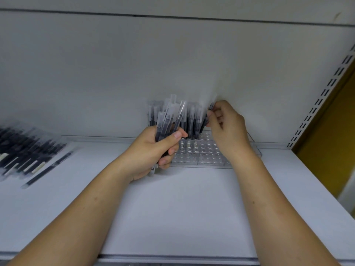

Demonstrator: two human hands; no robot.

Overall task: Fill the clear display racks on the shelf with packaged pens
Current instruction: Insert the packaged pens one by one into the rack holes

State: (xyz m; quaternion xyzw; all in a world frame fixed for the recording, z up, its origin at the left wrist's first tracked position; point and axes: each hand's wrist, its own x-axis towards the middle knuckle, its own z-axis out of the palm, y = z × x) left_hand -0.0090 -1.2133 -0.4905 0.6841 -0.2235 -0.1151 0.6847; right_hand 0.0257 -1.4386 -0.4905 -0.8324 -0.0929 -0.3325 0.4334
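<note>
White shelf (182, 204), seen from above and in front. Some motion blur is noted around the hands.

Clear display rack (203, 152): set on the shelf at centre-right, close against the back panel (172, 64). Rows of round holes are visible across its front and right part. Standing pens (192, 120) in clear sleeves are seen upright in its rear left part.

Left hand (157, 148): held just in front of the rack's left end. A bundle of packaged pens (167, 120) is gripped upright, with the fingers (175, 136) curled tightly round the lower barrels and the thumb laid across the front. The sleeve tops are fanned out above the fist.

Right hand (226, 129): raised over the rack's right half. A single pen (208, 114) is pinched near its upper end between thumb and fingertips and is held tilted, its lower end pointed down toward the rack. Whether its tip has entered a hole cannot be told, as the lower end is blurred.

Far left of the shelf: a pile of packaged pens (25, 150) is laid flat, well apart from the rack. One loose pen (48, 169) is lying just beside the pile.

Right edge: a slotted upright (322, 96) is seen beside the back panel.
</note>
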